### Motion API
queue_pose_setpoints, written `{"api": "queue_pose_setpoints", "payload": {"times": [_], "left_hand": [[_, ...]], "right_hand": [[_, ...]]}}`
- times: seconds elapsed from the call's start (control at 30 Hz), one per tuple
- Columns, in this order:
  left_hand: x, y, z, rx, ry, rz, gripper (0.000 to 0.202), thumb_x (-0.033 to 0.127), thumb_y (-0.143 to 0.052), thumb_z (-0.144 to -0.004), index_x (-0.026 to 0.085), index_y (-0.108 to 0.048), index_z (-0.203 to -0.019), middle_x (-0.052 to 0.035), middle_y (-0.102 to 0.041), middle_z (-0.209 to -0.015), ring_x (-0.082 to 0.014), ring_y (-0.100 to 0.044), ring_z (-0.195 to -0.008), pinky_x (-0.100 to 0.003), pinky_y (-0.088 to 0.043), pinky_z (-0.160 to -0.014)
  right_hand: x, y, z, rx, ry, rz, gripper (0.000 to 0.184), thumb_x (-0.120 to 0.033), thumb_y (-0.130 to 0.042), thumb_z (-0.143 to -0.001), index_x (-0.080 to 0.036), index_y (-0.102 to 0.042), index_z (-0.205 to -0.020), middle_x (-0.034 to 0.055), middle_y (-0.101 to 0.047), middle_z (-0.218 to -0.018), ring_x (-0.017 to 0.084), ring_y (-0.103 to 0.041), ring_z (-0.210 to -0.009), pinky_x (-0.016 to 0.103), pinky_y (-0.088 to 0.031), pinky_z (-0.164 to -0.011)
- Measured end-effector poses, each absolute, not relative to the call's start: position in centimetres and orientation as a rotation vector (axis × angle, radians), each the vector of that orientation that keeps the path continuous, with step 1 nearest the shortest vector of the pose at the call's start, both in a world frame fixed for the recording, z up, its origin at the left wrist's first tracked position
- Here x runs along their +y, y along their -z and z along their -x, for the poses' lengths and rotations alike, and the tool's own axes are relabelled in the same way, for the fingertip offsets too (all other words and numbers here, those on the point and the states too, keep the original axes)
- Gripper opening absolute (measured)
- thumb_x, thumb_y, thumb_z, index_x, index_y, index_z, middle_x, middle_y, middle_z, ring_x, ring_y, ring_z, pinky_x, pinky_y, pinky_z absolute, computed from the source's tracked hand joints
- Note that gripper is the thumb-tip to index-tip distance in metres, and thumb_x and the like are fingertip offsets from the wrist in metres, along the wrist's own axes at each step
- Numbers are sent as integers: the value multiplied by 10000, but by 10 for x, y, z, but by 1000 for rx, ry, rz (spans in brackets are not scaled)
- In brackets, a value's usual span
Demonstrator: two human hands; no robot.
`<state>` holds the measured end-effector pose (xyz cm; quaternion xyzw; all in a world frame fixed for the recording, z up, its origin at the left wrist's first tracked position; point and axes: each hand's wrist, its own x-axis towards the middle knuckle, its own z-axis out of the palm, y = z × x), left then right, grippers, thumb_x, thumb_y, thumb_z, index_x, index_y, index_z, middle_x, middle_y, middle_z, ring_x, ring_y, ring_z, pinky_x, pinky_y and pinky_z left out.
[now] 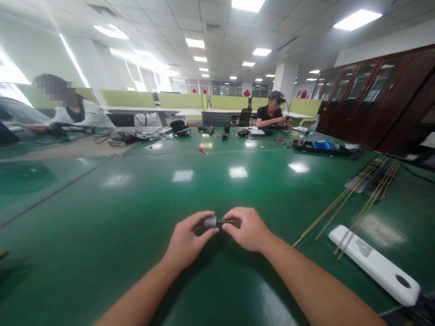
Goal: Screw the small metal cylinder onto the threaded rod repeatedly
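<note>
Between my two hands, low over the green table [149, 190], is a small grey metal cylinder [210, 222] with a thin, dark, ridged shaft [227, 221] extending to the right. My left hand [189, 235] grips the cylinder between thumb and fingers. The thumb and index finger of my right hand [247, 227] are closed round the shaft, and its tip shows between them. The piece lies roughly level; its exact kind is hard to make out.
To the right lie long thin yellowish rods [340, 194] and a long white case [374, 262] with a dark oval. An orange screwdriver [203, 150] lies farther off. Tools and electronics line the back. Two people sit across the table, one at left [78, 111], one at back right [268, 113].
</note>
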<state>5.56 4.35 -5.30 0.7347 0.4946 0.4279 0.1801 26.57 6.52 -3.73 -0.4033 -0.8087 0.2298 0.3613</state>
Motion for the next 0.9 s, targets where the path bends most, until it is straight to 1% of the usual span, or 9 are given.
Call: {"api": "queue_pose_setpoints", "payload": {"times": [0.1,0.27,0.53,0.9], "left_hand": [[44,53,-55,1403,-1216,-2102,299,327,-731,-798,223,-704,-1078,-52,-735,-1045,-218,-703,-941,-358,-569,-911],[44,54,-53,1395,-1209,-2131,303,347,-724,-810,228,-703,-1088,-58,-734,-1059,-231,-702,-962,-385,-557,-946],[45,54,-53,1385,-1244,-2079,333,371,-724,-805,204,-703,-1093,-74,-737,-1052,-231,-708,-934,-372,-589,-885],[44,51,-56,1392,-1257,-2039,325,350,-732,-790,207,-705,-1081,-62,-741,-1039,-223,-712,-912,-372,-589,-895]], "right_hand": [[65,37,-265,-2084,-586,1034,95,-250,-675,-811,-199,-736,-863,20,-719,-825,158,-633,-755,265,-447,-705],[65,38,-266,-2065,-603,1024,113,-292,-670,-834,-200,-735,-846,19,-711,-796,148,-623,-719,257,-441,-679],[66,37,-266,-2036,-606,1012,84,-263,-676,-830,-209,-735,-856,13,-713,-804,151,-624,-727,261,-438,-681],[65,37,-266,-2010,-621,1016,66,-235,-684,-813,-211,-726,-857,8,-723,-816,156,-636,-747,260,-449,-686]]}}
